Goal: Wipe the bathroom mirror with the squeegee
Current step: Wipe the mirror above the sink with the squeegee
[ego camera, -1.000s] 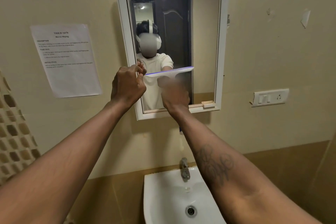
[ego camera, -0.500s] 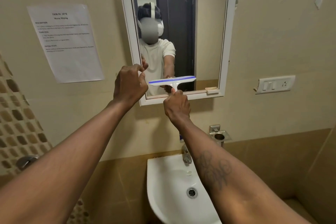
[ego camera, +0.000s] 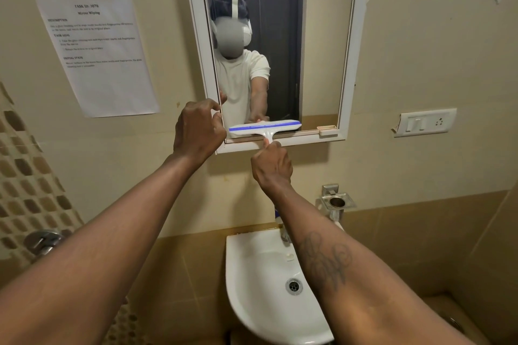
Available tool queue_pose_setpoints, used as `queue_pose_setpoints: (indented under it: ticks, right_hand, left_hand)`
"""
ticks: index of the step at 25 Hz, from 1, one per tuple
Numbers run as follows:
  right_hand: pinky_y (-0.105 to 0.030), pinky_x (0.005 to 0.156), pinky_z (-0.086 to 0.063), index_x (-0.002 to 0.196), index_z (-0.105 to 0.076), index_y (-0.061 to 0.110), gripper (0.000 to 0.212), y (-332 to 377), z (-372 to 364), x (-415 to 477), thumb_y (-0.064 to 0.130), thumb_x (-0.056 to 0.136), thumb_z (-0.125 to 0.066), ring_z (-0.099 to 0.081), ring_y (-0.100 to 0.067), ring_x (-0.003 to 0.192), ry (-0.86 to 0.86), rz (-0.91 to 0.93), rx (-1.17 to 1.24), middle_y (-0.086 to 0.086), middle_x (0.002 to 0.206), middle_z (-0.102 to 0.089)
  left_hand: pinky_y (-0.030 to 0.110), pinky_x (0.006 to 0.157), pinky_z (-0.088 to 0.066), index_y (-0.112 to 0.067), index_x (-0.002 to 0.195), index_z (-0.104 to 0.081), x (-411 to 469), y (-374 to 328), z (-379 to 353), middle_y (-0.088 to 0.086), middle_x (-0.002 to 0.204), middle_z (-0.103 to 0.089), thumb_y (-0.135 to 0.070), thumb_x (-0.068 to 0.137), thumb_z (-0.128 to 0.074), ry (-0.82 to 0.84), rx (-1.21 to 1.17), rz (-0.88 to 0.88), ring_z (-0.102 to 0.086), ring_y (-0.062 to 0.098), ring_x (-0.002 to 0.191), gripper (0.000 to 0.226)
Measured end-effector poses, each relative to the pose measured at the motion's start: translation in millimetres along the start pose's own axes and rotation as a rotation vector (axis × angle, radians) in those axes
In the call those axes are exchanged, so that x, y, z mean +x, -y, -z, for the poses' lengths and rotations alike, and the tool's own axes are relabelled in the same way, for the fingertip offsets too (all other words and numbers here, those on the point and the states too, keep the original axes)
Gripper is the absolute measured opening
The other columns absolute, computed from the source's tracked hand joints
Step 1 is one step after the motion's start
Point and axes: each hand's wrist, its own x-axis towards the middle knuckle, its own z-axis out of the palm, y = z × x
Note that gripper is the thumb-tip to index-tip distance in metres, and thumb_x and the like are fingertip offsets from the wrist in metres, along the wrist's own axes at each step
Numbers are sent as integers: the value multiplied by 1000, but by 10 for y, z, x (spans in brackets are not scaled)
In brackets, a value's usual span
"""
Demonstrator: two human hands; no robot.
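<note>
Gripping squeegee (ego camera: pixel 265 126) handle, right hand (ego camera: pixel 271 166) below

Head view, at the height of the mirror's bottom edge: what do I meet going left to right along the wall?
Paper notice → left hand holding the mirror frame → squeegee, gripped from below by the right hand → switch plate.

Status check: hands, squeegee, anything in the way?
Right hand grips squeegee handle. Left hand holds mirror frame, left edge. Blade level along mirror glass bottom. Beige tab right of blade, apart.
</note>
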Motion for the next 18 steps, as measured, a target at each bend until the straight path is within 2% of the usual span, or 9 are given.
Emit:
queue_pose_setpoints:
  ticks: [5, 10, 14, 18]
  right_hand:
    - [-46, 80, -61, 113, -63, 10, 33, -51, -61, -84, 31, 109, -37, -68, -26, 91, 37, -29, -40, -8, 101, -67]
    - [-41, 79, -62, 107, -63, 13, 17, 67, 101, -25, 23, 102, -50, -67, -25, 91, 102, -7, -71, -7, 102, -67]
    - [-35, 81, -53, 105, -57, 14, 13, 307, 289, 95, 22, 94, -55, -64, -30, 101, 183, -29, -126, -9, 108, -64]
    - [-40, 84, -59, 109, -65, 11, 23, 187, 274, -19, 26, 95, -54, -67, -31, 96, 220, -83, -96, -10, 105, -66]
  left_hand:
    - [38, 83, -47, -11, 111, -71, -51, 7, -58, 17, 101, -71, -14, 91, -62, 10, 1, 5, -63, 35, 101, 22]
    - [39, 82, -48, -11, 112, -71, -120, 15, -50, 18, 101, -70, -15, 91, -61, 21, -9, 29, -62, 36, 102, 23]
    - [40, 85, -49, -13, 115, -70, -173, -7, 39, 20, 104, -69, -16, 92, -59, 42, -9, 47, -62, 37, 104, 26]
    - [42, 85, -51, -12, 114, -70, -203, 35, 126, 19, 105, -69, -15, 92, -56, 41, 20, 33, -61, 37, 105, 26]
